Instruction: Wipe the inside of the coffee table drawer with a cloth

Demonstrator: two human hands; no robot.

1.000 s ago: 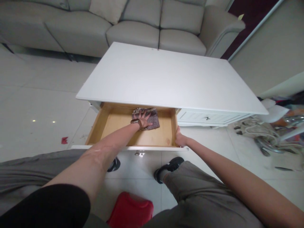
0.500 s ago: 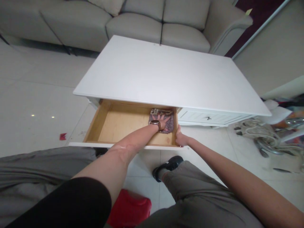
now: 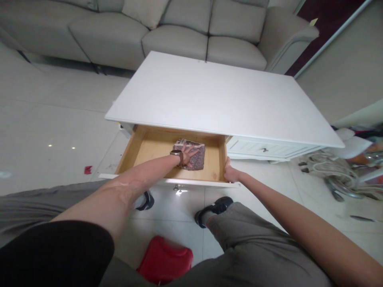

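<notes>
A wooden drawer [image 3: 155,148] with a white front is pulled out of the white coffee table [image 3: 221,97]. Inside it my left hand [image 3: 188,155], with a watch on the wrist, lies flat with fingers spread on a folded greyish-purple cloth [image 3: 196,160]. The cloth rests on the drawer bottom, around its middle. At the drawer's right front corner my right hand [image 3: 231,172] grips the side wall, thumb over the top edge; its other fingers are mostly hidden.
A grey sofa [image 3: 176,42] stands behind the table. On the floor are a red plastic stool [image 3: 167,259] between my legs, a small red scrap [image 3: 87,170] at left, and a heap of clutter [image 3: 344,171] at right. A second, closed drawer [image 3: 257,147] has a small knob.
My left hand has slid the cloth left, from the drawer's right side toward its middle. My right hand keeps its hold on the corner. The view has shifted slightly.
</notes>
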